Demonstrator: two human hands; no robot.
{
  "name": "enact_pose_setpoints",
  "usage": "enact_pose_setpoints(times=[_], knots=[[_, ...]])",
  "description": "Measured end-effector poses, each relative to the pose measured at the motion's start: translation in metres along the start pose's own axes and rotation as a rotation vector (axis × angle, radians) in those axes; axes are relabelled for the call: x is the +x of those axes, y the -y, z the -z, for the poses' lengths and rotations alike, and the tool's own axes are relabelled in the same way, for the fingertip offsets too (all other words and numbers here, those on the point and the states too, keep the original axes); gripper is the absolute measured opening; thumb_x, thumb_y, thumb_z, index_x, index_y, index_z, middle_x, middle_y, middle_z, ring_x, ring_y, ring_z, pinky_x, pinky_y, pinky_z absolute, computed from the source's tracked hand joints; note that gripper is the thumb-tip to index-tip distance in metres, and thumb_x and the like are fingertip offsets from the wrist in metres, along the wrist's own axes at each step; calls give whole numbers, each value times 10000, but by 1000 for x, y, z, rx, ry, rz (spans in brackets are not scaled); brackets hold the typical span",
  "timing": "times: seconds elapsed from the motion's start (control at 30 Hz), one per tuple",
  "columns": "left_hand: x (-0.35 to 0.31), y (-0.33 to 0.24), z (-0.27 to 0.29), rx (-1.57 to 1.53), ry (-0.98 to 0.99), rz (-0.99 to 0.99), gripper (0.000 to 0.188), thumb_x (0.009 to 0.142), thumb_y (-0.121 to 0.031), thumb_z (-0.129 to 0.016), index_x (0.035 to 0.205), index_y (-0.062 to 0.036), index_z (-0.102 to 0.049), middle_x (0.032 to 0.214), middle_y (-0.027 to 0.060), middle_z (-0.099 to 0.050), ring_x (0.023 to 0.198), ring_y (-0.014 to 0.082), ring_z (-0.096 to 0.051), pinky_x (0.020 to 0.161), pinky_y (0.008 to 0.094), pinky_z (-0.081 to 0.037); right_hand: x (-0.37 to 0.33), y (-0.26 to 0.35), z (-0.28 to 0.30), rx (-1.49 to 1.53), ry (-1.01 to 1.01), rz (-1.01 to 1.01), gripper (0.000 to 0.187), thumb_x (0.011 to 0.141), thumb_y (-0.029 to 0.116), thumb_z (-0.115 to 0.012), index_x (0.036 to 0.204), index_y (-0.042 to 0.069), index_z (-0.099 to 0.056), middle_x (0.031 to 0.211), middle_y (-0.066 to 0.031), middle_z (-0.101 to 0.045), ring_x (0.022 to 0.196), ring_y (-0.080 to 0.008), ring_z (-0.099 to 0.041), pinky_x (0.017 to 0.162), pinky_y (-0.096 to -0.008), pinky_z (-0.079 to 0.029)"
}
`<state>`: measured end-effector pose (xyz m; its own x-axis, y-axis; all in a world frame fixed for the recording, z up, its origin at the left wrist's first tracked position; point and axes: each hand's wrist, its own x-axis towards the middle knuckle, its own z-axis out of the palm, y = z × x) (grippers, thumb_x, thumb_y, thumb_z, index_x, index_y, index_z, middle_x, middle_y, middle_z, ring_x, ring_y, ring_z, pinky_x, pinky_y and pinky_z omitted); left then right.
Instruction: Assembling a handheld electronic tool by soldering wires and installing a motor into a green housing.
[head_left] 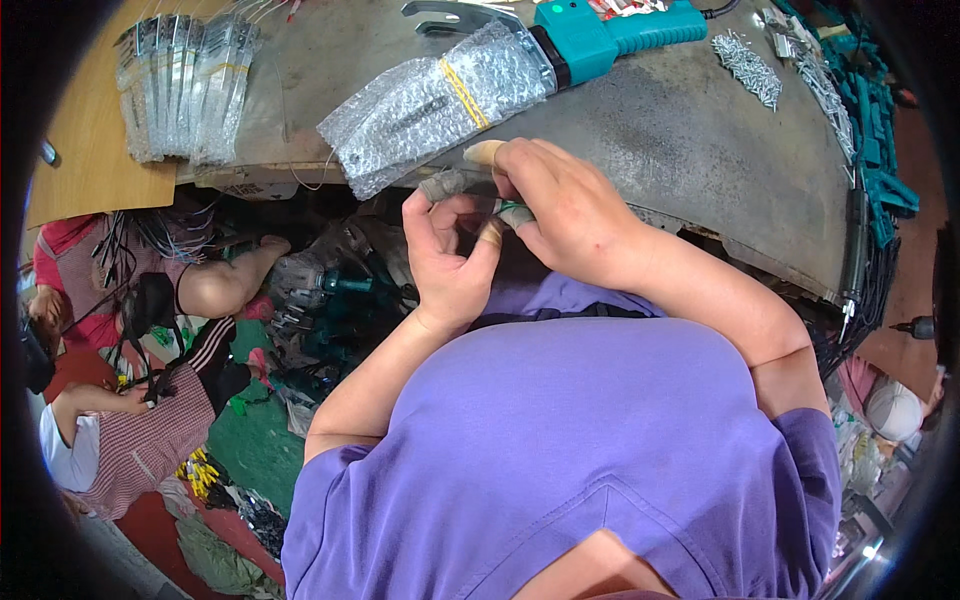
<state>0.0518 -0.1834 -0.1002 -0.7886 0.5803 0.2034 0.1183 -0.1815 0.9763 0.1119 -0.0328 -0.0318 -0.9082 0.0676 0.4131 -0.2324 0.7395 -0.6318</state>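
My left hand (448, 250) and my right hand (575, 205) meet just off the table's near edge, fingertips pinched together. A small bit of green shows between them; whether it is a held piece or part of a finger covering, I cannot tell. Beige and greyish tape or covers wrap several fingertips. Just beyond my hands lies a power tool with a teal handle (590, 45). Bubble wrap (400, 120) covers its flat metal front, bound by a yellow rubber band (462, 92). A forked metal stand (455, 15) sits beside it.
Bubble-wrapped metal parts with wires (185, 85) stand in a row on the brown board (80, 130) at left. Loose screws (745, 68) are heaped on the metal table (690, 130) at right. Teal tools (880, 130) and black cables line the right side. Two people sit at lower left.
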Motion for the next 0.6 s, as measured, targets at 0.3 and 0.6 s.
enact_pose_setpoints(times=[0.3,0.6], knots=[[21,-30,34,258,147,-364,634,796,-4,-686,1281,-32,-278,1035,133,-535,878,181,-536,768,311,-451,7,-13,69,388,34,-164,518,771,-45,-614,1255,74,-473,881,-43,-589,884,-149,-601,812,-310,-490],[127,-53,-6,1105,315,-525,806,665,-365,-842,1241,37,-447,1199,245,-508,1086,430,-506,944,459,-412,69,-99,154,182,68,-129,484,777,-72,-550,1246,36,-493,998,-49,-574,950,-133,-560,909,-293,-451]])
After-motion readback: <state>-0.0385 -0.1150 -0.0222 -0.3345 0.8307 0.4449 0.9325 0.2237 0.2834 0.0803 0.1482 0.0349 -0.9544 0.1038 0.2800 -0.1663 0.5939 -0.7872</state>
